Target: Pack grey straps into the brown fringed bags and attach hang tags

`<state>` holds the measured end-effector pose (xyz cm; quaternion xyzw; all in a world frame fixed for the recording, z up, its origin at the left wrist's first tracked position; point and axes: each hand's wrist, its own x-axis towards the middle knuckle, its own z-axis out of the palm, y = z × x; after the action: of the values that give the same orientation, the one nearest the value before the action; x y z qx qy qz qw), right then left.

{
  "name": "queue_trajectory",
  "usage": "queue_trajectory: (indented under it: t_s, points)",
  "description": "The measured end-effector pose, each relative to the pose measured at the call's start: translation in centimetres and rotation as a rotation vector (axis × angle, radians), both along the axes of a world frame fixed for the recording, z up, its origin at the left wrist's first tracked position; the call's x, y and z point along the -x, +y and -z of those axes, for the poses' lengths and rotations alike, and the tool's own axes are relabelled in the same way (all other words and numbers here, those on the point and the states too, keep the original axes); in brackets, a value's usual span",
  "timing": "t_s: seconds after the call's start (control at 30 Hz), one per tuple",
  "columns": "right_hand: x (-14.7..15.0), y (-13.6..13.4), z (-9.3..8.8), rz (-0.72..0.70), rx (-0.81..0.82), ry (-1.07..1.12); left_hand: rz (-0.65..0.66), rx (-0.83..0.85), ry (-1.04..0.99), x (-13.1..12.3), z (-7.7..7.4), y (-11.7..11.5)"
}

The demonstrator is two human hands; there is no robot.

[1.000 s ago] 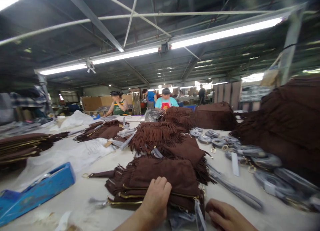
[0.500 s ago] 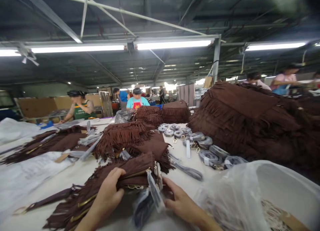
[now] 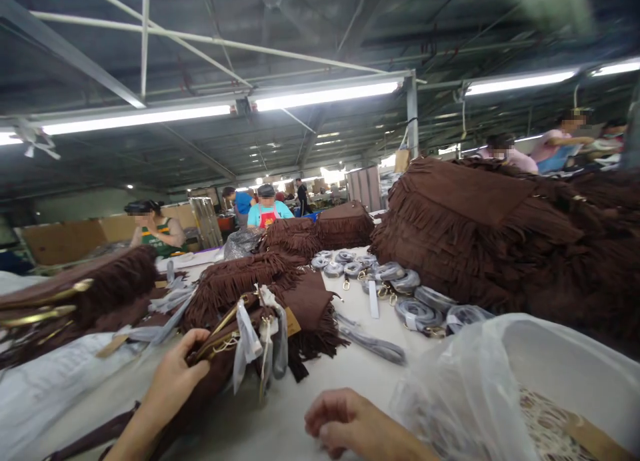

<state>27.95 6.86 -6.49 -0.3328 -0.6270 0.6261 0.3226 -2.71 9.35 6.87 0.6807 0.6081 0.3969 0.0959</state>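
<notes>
My left hand (image 3: 175, 374) is closed on the zipped edge of a dark brown fringed bag (image 3: 220, 374). Grey wrapped strips (image 3: 247, 344), white cords and a brown card tag (image 3: 291, 322) hang from the bag's right end. Over the white table, right of the bag, my right hand (image 3: 345, 421) has loosely bent fingers, its thumb apart, and nothing visible between them. A clear plastic bag (image 3: 460, 374) stands beside that hand, with white cords and brown card (image 3: 595, 438) inside.
Brown fringed bags form a large heap (image 3: 465, 228) at right. Coiled wrapped straps (image 3: 417, 314) with gold clips lie before it. Another brown bag (image 3: 120, 281) with gold zips rises at far left. A person in turquoise (image 3: 270, 211) and one in green (image 3: 157, 231) are across the table.
The held bag's tagged end has swung up and left, and its strips now hang freely. My right hand has dropped away from it toward me. A zipped brown bag has come up at far left.
</notes>
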Motion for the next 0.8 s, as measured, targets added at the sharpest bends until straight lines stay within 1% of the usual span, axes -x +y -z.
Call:
queue_trajectory:
  t_s: [0.07,0.1,0.13,0.17,0.2,0.23,0.3,0.33,0.37,0.43,0.5,0.53,0.6,0.67,0.73,0.77,0.8]
  points:
    - [0.0,-1.0,-0.8,-0.144,0.075,-0.005,0.003,0.023,0.024,-0.5,1.1,-0.1]
    - [0.1,-1.5,-1.3,-0.196,0.067,-0.004,0.001,0.037,0.043,-0.9,1.9,-0.2]
    - [0.2,-1.8,-1.8,-0.222,0.021,-0.001,-0.001,0.047,0.072,-1.3,3.0,-0.4]
    - [0.3,-1.9,-2.2,-0.218,-0.06,-0.006,0.0,0.053,0.113,-1.8,4.3,-0.6]
    - [0.3,-1.9,-2.6,-0.174,-0.171,-0.029,0.008,0.059,0.168,-2.4,5.6,-0.9]
    - [0.2,-1.6,-2.7,-0.094,-0.299,-0.074,0.024,0.071,0.233,-3.0,7.0,-1.2]
    - [-0.5,-0.7,-2.6,0.117,-0.532,-0.247,0.048,0.123,0.35,-4.1,9.6,-2.0]
    - [-1.0,-0.2,-2.4,0.222,-0.614,-0.37,0.053,0.157,0.397,-4.6,10.6,-2.4]
    - [-1.7,0.3,-2.1,0.307,-0.664,-0.51,0.065,0.186,0.435,-5.1,11.4,-2.7]
    - [-3.0,1.2,-1.6,0.421,-0.678,-0.77,0.094,0.218,0.482,-5.7,12.3,-3.4]
    - [-4.0,1.7,-1.3,0.508,-0.672,-0.929,0.125,0.227,0.5,-5.9,12.2,-4.0]
    - [-4.3,1.9,-1.3,0.555,-0.688,-0.946,0.143,0.241,0.503,-5.9,11.9,-4.3]
    - [-4.2,2.0,-1.2,0.598,-0.771,-0.859,0.2,0.299,0.481,-5.5,10.6,-5.1]
    - [-3.4,1.9,-0.9,0.545,-0.879,-0.706,0.343,0.364,0.401,-4.6,8.9,-6.1]
    - [-2.2,1.7,-0.4,0.439,-0.978,-0.587,0.48,0.412,0.227,-3.6,6.9,-7.2]
    - [-1.6,1.6,-0.1,0.392,-1.013,-0.564,0.526,0.433,0.122,-2.9,6.1,-7.6]
    - [-1.0,1.5,0.1,0.356,-1.039,-0.563,0.543,0.444,0.031,-2.2,5.3,-7.9]
